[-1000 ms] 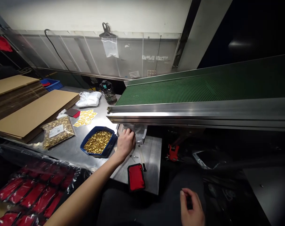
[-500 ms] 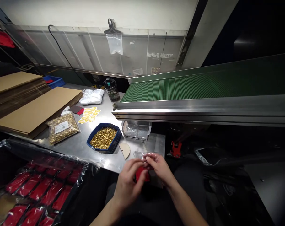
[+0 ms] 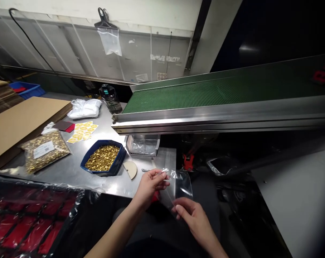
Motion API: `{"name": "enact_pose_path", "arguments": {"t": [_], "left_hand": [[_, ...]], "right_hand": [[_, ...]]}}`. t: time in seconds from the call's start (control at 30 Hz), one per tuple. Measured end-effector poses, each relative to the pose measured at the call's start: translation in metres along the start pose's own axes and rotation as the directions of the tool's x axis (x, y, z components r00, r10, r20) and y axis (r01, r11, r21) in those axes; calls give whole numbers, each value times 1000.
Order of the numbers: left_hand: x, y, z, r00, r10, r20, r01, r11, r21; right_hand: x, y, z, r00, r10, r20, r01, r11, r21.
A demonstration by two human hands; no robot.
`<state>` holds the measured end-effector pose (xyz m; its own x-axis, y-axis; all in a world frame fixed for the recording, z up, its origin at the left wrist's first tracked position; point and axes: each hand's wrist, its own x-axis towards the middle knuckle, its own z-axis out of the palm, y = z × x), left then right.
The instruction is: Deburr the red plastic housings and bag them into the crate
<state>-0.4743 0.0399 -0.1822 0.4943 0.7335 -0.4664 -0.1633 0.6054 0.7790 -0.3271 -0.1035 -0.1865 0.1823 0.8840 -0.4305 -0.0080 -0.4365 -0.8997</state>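
A clear plastic bag (image 3: 182,184) is stretched between my two hands, just beyond the table's front edge. My left hand (image 3: 153,184) pinches its upper left part between thumb and fingers. Lower down, my right hand (image 3: 190,215) grips the bag's near edge, thumb against fingers. Something red (image 3: 155,196) shows partly under my left hand; most of it is hidden. Left of the hands lie a cream half-round disc (image 3: 130,170) and a blue tray (image 3: 122,157) of small gold pieces (image 3: 103,157).
A green conveyor belt (image 3: 178,95) slopes up to the right behind a metal rail. A bin of clear bags (image 3: 142,145) sits below it. Leftward are a bag of gold pieces (image 3: 45,152), yellow stickers (image 3: 83,131), cardboard (image 3: 30,122) and a box of red packets (image 3: 25,229).
My hands have moved apart, and the clear bag now spreads between them. My right hand came down toward me. The view has turned right, and a red item shows on the belt.
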Motion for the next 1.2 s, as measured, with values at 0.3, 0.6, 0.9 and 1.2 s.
{"name": "enact_pose_path", "arguments": {"t": [0.3, 0.6, 0.9, 1.2], "left_hand": [[-2, -2, 12, 997, 43, -71, -43, 999, 6], [2, -11, 18, 988, 137, -76, -127, 983, 131], [-28, -17, 37, 912, 329, 243, -409, 689, 599], [-21, -23, 33, 932, 191, 308, -359, 374, 855]], "right_hand": [[-19, 28, 0, 986, 150, -76, -108, 909, 403], [-15, 47, 1, 965, 165, -203, -93, 942, 323], [-12, 34, -10, 962, 14, -274, 21, 992, 126], [-15, 13, -33, 904, -175, -391, -33, 881, -472]]}}
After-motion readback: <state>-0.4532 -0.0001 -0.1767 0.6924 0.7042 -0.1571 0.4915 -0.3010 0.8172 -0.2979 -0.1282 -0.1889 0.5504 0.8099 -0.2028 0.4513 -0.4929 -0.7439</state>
